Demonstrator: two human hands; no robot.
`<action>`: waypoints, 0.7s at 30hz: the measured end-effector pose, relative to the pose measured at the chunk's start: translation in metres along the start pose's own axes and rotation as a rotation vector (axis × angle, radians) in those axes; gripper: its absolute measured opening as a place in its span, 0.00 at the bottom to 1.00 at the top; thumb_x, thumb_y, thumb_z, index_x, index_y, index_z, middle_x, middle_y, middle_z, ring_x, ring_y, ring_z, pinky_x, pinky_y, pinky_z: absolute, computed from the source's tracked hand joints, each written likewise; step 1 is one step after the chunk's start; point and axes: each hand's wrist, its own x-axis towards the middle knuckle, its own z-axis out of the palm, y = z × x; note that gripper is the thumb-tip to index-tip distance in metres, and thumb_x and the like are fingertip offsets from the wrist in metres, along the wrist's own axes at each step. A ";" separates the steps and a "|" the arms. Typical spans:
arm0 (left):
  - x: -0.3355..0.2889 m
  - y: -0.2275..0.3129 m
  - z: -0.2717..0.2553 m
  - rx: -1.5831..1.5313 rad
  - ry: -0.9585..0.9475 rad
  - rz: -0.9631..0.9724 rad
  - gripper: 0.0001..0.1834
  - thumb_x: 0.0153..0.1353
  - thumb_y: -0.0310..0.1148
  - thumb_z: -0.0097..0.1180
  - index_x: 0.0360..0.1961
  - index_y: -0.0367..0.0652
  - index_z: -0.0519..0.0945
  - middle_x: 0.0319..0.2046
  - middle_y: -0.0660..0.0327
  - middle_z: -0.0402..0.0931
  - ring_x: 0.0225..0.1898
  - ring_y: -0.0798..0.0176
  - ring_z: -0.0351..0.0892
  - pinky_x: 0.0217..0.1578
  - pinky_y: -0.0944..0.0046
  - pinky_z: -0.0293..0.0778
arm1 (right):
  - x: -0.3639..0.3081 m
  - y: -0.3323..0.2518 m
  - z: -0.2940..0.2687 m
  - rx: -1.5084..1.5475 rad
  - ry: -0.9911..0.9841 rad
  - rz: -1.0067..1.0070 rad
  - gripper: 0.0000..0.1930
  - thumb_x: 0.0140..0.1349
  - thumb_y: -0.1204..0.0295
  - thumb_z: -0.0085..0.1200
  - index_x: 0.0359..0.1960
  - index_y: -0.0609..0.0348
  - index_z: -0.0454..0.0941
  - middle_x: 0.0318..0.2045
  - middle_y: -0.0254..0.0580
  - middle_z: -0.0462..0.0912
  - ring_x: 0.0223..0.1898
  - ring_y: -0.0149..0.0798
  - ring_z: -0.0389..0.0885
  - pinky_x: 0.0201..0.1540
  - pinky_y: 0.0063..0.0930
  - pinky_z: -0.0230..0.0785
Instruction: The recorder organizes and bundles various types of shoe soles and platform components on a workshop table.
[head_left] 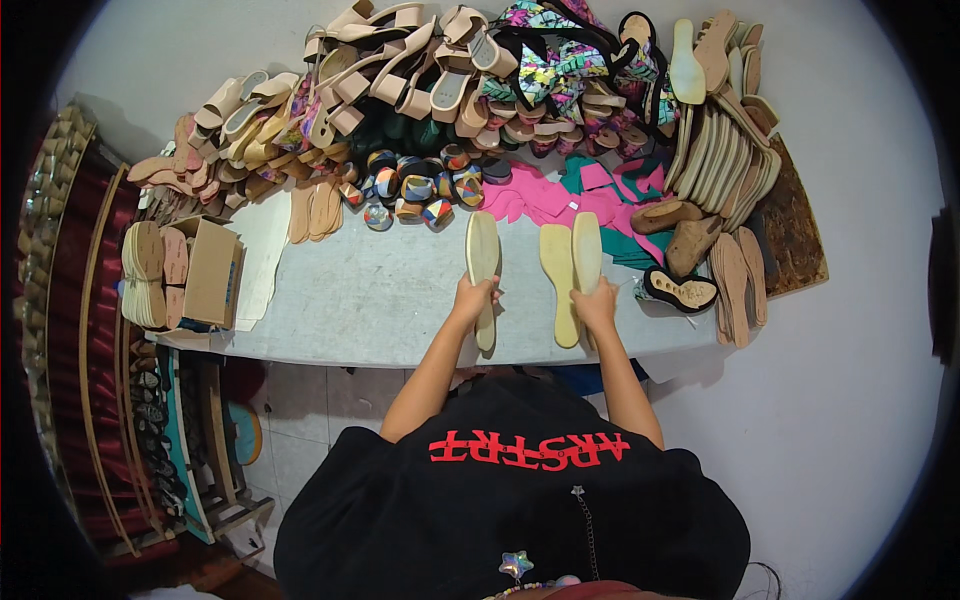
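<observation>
Two hands are handling pale insoles on the grey counter (380, 300).

The left hand (474, 297) is closing its grip around one insole (483, 262); the right hand (597, 303) is pressing on a second insole (586, 252), beside a third (559, 280), grip state unclear. Keeping each insole flat and parallel would help, I judge.
</observation>
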 end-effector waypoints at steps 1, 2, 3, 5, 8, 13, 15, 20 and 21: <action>0.001 -0.003 -0.001 -0.005 0.016 0.007 0.11 0.55 0.30 0.46 0.39 0.34 0.69 0.27 0.60 0.72 0.22 0.69 0.71 0.23 0.69 0.71 | -0.001 -0.003 -0.004 -0.190 0.138 -0.081 0.24 0.38 0.72 0.59 0.41 0.70 0.70 0.35 0.57 0.74 0.36 0.51 0.75 0.42 0.35 0.68; 0.001 -0.005 -0.001 -0.009 0.030 0.010 0.12 0.56 0.32 0.45 0.35 0.34 0.71 0.25 0.60 0.71 0.22 0.68 0.71 0.24 0.69 0.71 | -0.002 -0.005 -0.008 -0.211 0.126 -0.162 0.26 0.40 0.68 0.61 0.42 0.70 0.71 0.35 0.56 0.72 0.34 0.49 0.73 0.40 0.35 0.67; 0.001 -0.006 -0.002 -0.010 0.031 0.007 0.12 0.56 0.32 0.45 0.35 0.34 0.71 0.25 0.60 0.71 0.22 0.68 0.71 0.24 0.69 0.71 | -0.003 -0.010 -0.010 -0.213 0.124 -0.161 0.26 0.40 0.68 0.61 0.42 0.70 0.71 0.35 0.56 0.72 0.34 0.49 0.73 0.40 0.35 0.67; 0.003 -0.006 -0.001 0.000 0.061 0.028 0.17 0.59 0.42 0.42 0.32 0.35 0.71 0.22 0.60 0.70 0.21 0.68 0.70 0.24 0.69 0.70 | -0.006 -0.021 -0.010 0.084 -0.060 -0.088 0.29 0.44 0.64 0.60 0.46 0.70 0.69 0.36 0.54 0.71 0.33 0.45 0.73 0.39 0.33 0.67; 0.007 -0.008 0.002 -0.052 0.095 -0.041 0.25 0.60 0.51 0.40 0.29 0.36 0.70 0.19 0.59 0.69 0.19 0.67 0.69 0.23 0.70 0.69 | 0.000 -0.007 0.024 0.347 -0.241 -0.038 0.33 0.47 0.61 0.58 0.52 0.70 0.63 0.38 0.52 0.69 0.33 0.40 0.72 0.36 0.30 0.69; 0.006 -0.016 0.005 -0.036 0.021 -0.086 0.31 0.60 0.58 0.34 0.32 0.35 0.70 0.20 0.59 0.70 0.19 0.68 0.69 0.23 0.69 0.69 | -0.013 -0.013 0.082 0.567 -0.446 0.035 0.35 0.51 0.60 0.56 0.55 0.70 0.57 0.41 0.50 0.67 0.33 0.36 0.72 0.33 0.26 0.70; 0.004 -0.019 0.006 -0.059 0.002 -0.121 0.32 0.61 0.58 0.32 0.34 0.35 0.71 0.22 0.58 0.71 0.20 0.68 0.69 0.24 0.70 0.69 | -0.018 -0.018 0.099 0.533 -0.437 -0.028 0.34 0.52 0.59 0.55 0.56 0.69 0.56 0.42 0.50 0.66 0.33 0.36 0.72 0.32 0.25 0.70; 0.008 -0.026 0.009 -0.004 -0.197 -0.065 0.35 0.63 0.57 0.22 0.49 0.34 0.67 0.41 0.52 0.72 0.44 0.60 0.71 0.48 0.64 0.65 | -0.019 -0.005 0.124 0.376 -0.460 -0.112 0.27 0.57 0.62 0.50 0.54 0.66 0.60 0.42 0.52 0.67 0.39 0.40 0.72 0.39 0.27 0.68; 0.011 -0.029 0.007 0.016 -0.207 -0.061 0.35 0.64 0.57 0.21 0.51 0.35 0.66 0.44 0.51 0.71 0.47 0.59 0.70 0.51 0.63 0.62 | -0.023 -0.005 0.126 0.298 -0.373 -0.214 0.26 0.57 0.65 0.50 0.54 0.66 0.61 0.42 0.53 0.67 0.40 0.40 0.71 0.41 0.27 0.67</action>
